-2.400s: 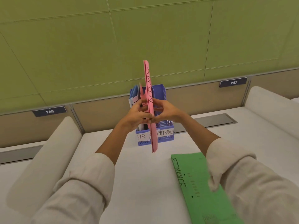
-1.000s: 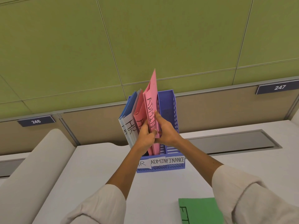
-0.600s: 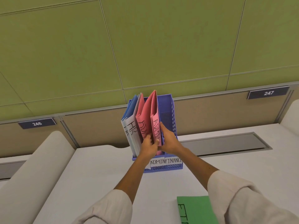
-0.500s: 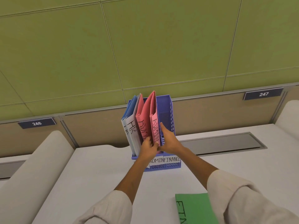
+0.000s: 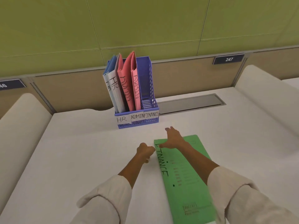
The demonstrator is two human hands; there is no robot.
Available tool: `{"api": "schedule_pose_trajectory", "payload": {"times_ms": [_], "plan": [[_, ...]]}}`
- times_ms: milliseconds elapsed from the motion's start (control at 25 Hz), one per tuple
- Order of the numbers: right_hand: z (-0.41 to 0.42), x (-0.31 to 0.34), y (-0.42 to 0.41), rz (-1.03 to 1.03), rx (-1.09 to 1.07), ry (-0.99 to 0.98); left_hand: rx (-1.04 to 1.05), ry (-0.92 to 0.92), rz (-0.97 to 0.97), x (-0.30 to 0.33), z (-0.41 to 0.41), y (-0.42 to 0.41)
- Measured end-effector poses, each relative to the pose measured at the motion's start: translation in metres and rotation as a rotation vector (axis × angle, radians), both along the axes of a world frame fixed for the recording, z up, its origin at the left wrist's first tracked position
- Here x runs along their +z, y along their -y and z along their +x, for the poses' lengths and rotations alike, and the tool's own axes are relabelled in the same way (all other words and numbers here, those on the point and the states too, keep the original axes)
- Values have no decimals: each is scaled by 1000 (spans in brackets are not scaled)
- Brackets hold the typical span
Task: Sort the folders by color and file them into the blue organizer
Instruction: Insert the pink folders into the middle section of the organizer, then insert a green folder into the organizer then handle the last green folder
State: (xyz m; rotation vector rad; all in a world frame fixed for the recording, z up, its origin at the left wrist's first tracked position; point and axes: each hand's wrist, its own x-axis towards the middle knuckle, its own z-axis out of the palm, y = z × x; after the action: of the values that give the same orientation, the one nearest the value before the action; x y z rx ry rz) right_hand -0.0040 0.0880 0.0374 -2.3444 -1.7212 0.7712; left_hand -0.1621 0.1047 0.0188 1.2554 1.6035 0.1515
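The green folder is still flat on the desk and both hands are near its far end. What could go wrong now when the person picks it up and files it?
1. The green folder lies flat; the right hand rests on its far end and the left hand is beside its edge, so it may slide rather than lift.
2. In the blue organizer the pink folders lean, and one stands right beside the free FINANCE slot; the green one might catch on it or enter ADMIN.

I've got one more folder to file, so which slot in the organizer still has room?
The FINANCE slot, at the right end of the blue organizer, stands bare. The ADMIN slot holds two pink folders; the HR slot holds blue folders.
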Motion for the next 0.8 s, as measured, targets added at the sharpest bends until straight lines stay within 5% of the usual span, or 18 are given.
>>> {"api": "schedule_pose_trajectory", "payload": {"times_ms": [160, 480, 800], "plan": [[-7, -23, 57, -305, -24, 36, -30, 119, -162, -8, 9, 33], [-1, -16, 111, -167, -124, -163, 103, 538, -444, 1, 8, 56], [1, 18, 140, -16, -86, -100, 209, 1161, -552, 28, 16, 89]]}}
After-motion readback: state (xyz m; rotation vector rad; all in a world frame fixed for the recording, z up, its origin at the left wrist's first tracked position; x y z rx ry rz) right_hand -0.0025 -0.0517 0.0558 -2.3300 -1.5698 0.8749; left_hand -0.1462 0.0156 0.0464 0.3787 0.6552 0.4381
